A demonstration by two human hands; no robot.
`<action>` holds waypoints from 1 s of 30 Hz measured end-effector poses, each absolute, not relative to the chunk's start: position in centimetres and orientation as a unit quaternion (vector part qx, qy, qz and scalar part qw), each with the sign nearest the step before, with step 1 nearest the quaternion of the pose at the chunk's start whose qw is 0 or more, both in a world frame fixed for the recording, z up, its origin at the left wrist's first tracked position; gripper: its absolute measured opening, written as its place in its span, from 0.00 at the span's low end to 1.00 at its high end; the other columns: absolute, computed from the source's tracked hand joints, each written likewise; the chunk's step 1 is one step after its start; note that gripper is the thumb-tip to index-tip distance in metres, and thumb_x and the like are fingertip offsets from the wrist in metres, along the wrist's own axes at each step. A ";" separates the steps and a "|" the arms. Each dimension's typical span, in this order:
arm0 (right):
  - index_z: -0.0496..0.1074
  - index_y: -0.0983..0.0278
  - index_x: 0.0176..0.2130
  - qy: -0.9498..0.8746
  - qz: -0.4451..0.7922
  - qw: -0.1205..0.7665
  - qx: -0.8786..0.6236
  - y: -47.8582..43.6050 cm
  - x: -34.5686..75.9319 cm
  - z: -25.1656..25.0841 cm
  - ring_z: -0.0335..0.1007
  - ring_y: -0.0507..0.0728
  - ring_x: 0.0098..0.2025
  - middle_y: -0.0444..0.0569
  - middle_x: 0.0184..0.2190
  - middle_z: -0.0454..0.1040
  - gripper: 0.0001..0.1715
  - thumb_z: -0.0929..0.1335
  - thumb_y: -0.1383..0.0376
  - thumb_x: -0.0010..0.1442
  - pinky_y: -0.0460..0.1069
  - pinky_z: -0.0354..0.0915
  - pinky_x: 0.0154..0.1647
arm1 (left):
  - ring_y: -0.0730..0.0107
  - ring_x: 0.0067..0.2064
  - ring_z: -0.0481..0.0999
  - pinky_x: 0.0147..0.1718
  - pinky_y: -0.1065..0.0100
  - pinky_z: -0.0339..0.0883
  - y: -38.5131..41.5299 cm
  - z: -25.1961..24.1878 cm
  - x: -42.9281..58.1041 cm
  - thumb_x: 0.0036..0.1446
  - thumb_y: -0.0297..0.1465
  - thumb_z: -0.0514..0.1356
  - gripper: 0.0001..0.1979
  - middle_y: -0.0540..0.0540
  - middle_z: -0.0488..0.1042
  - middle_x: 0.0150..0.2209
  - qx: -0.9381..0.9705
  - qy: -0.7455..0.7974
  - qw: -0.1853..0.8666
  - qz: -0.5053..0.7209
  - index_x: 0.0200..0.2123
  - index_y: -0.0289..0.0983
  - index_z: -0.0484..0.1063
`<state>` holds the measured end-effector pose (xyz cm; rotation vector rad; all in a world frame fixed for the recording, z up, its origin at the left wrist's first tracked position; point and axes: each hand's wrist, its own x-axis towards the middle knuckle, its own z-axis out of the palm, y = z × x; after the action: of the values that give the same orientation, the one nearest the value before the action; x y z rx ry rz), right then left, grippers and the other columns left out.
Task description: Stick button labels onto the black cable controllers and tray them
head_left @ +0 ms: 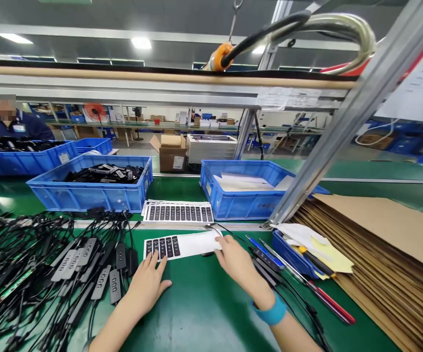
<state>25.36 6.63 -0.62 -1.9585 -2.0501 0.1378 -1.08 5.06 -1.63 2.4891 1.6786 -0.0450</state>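
A white sheet of black labels (197, 244) lies in front of me, with several labels at its left end and bare backing to the right. My left hand (148, 282) rests with spread fingers on the sheet's lower left edge, thumb out over the green table. At the sheet's right end my right hand (236, 263) has its fingers closed on the edge; the thumb is partly hidden. A dark object, mostly covered, shows below that end. Behind lies a stack of fuller label sheets (178, 213). Beside my right hand are dark cabled devices (264, 269).
Left, many cabled grey-black devices (101, 282) are heaped. Blue bins hold black parts (105, 173) and papers (244, 182). Right are a blue pen (266, 250), a red-handled tool (330, 303), a small tray (295, 256), stacked cardboard (387, 244) and a slanted metal post (339, 122). A person (21, 124) sits far left.
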 end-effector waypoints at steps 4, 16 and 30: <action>0.76 0.67 0.48 -0.782 0.110 0.193 -0.583 10.5 20.5 -2.6 0.72 0.60 0.46 0.55 0.43 0.74 0.17 0.64 0.73 0.61 0.50 0.64 0.49 | 0.42 0.65 0.59 0.60 0.45 0.58 5.1 -2.9 -1.6 0.59 0.34 0.60 0.28 0.28 0.60 0.64 0.826 0.558 0.077 0.030 0.62 0.35 0.63; 0.72 0.63 0.34 -0.753 0.165 0.407 -0.491 10.8 17.1 -3.8 0.69 0.60 0.40 0.52 0.35 0.71 0.11 0.63 0.64 0.65 0.53 0.67 0.41 | 0.47 0.61 0.67 0.57 0.53 0.64 4.7 -2.4 -1.5 0.55 0.33 0.66 0.27 0.35 0.67 0.60 0.808 0.583 0.059 0.063 0.58 0.40 0.68; 0.67 0.61 0.32 -0.524 0.366 0.567 -0.519 2.3 21.4 -2.5 0.61 0.54 0.27 0.44 0.27 0.65 0.18 0.67 0.49 0.59 0.49 0.63 0.29 | 0.46 0.43 0.74 0.40 0.55 0.68 5.9 0.5 -5.6 0.50 0.21 0.55 0.13 0.30 0.72 0.40 0.644 0.750 0.038 0.148 0.41 0.26 0.71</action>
<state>21.37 2.33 -2.47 -1.2203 -1.2314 0.8606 -5.63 5.91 0.49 1.9749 2.3011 0.4529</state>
